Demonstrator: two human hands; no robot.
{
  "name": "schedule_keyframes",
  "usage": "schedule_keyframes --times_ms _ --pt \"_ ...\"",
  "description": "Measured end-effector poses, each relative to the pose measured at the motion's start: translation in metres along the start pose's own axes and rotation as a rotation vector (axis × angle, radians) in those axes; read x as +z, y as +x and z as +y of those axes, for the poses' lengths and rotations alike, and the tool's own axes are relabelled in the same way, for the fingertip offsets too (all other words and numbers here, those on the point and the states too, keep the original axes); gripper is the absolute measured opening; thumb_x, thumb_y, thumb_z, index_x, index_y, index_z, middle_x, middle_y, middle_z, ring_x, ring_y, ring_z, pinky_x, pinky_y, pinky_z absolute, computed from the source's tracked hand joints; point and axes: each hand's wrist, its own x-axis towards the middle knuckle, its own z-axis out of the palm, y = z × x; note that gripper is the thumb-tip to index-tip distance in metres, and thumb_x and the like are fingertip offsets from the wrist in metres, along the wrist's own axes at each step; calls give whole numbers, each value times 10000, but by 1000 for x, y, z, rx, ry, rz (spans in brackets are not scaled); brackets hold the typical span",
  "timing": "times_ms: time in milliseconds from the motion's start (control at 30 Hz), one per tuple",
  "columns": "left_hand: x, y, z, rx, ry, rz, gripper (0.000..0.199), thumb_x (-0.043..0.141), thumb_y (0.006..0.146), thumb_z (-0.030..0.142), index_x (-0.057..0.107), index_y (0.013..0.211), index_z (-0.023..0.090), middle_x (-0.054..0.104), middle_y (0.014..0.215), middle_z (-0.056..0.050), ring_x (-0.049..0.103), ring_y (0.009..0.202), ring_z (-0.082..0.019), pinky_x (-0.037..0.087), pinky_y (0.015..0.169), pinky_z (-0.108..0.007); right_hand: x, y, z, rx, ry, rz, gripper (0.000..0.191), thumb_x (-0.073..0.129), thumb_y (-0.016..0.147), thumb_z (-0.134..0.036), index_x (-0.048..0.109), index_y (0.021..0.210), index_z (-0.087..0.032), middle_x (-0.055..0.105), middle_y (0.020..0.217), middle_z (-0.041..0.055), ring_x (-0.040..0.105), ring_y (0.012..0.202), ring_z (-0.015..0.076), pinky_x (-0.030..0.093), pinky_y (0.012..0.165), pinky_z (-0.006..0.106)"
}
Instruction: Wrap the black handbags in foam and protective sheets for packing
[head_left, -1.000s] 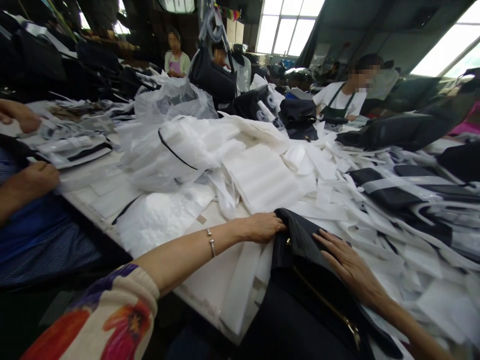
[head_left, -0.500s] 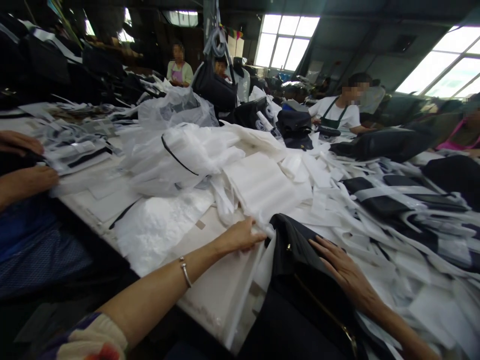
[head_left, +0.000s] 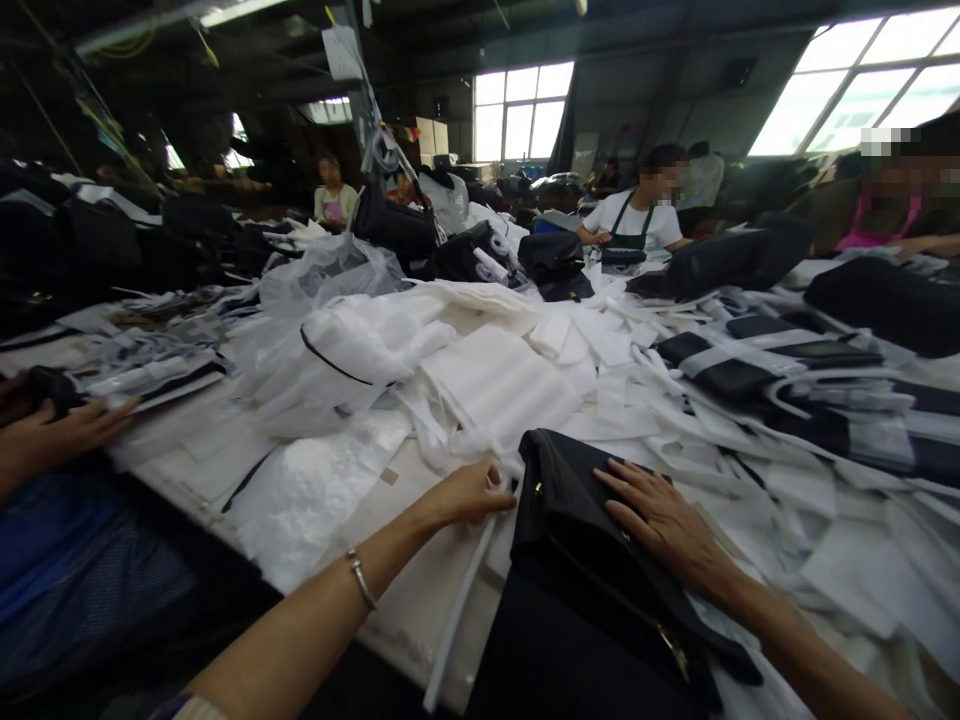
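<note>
A black bag point(head_left: 570, 600) with a gold zipper point(head_left: 660, 640) lies at the table's near edge, its mouth gaping. My right hand point(head_left: 667, 520) rests flat on the bag's upper side, fingers spread. Just left of the bag's top corner, my left hand point(head_left: 469, 492) is closed in a pinch on a white wrapping strip, partly hidden by the fingers. Below that hand, a thin white rod-like strip point(head_left: 461, 610) slants down to the table edge.
White foam sheets point(head_left: 502, 380) and clear plastic point(head_left: 322, 270) pile over the table point(head_left: 390, 510). Strapped black pieces point(head_left: 757, 360) lie right. A co-worker's hand point(head_left: 67, 435) is at the left edge. A person in a green apron point(head_left: 630, 220) sits across.
My view has turned slightly right and tilted up. My left hand has curled tighter beside the bag's corner. My right hand stays on the bag, its fingers more spread.
</note>
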Motion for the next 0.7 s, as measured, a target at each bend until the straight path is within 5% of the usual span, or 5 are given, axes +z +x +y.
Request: schedule_keyframes --times_ms 167,333,533,700 --pt "-26 -16 -4 8 -30 64 186 665 580 210 612 750 158 613 686 3 582 652 -170 415 563 -231 -3 -1 -3 9 35 5 536 348 952 -601 480 1409 -354 417 1513 24 322 1423 287 228 1161 567" --pt "-55 -23 21 -24 -135 221 369 476 822 361 527 1102 127 627 794 -30 576 615 -146 456 558 -247 -6 -1 -6 -8 56 7 526 387 938 -608 488 1397 -374 421 1509 23 329 1418 300 216 1155 574" --pt "-23 35 64 -46 -50 288 307 661 766 261 574 1035 141 623 797 -17 572 628 -130 414 512 -215 -6 -2 -5 6 67 -5 531 381 935 -617 493 1394 -374 422 1510 26 321 1422 294 206 1158 564" --pt "-10 64 66 -117 91 198 190 632 880 309 608 940 131 612 813 -1 580 675 -118 497 602 -257 -7 -2 -6 6 85 11 525 392 930 -620 503 1385 -380 430 1506 19 316 1425 288 192 1166 557"
